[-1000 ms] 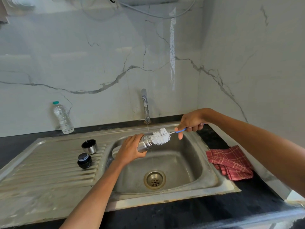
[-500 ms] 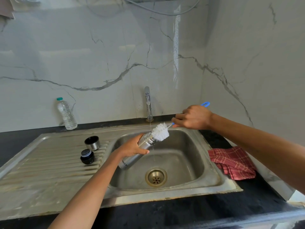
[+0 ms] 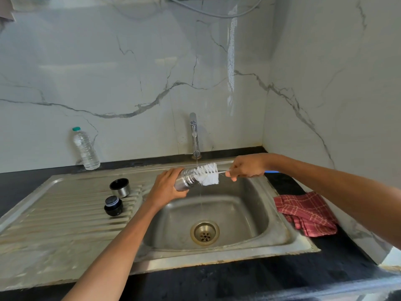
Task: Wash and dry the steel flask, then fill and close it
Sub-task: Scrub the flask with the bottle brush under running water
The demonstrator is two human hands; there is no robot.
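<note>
My left hand [image 3: 166,187] grips the steel flask [image 3: 187,178], held almost level over the sink basin [image 3: 249,216] with its mouth pointing right. My right hand [image 3: 247,167] grips the handle of a white bottle brush [image 3: 207,173], whose bristles lie against the flask's neck. A thin stream of water runs from the tap [image 3: 194,135] past the brush into the basin. The flask's steel cup lid [image 3: 120,187] and black stopper [image 3: 112,205] stand on the ribbed drainboard [image 3: 65,213] to the left.
A clear plastic water bottle [image 3: 85,148] stands on the black counter by the back wall. A red checked cloth [image 3: 306,213] lies on the counter right of the sink. The drain [image 3: 204,232] sits mid-basin. Marble walls close the back and right.
The flask has swung from tilted mouth-up back to nearly level. My right hand has lowered and the brush now lies flat against the flask's neck.
</note>
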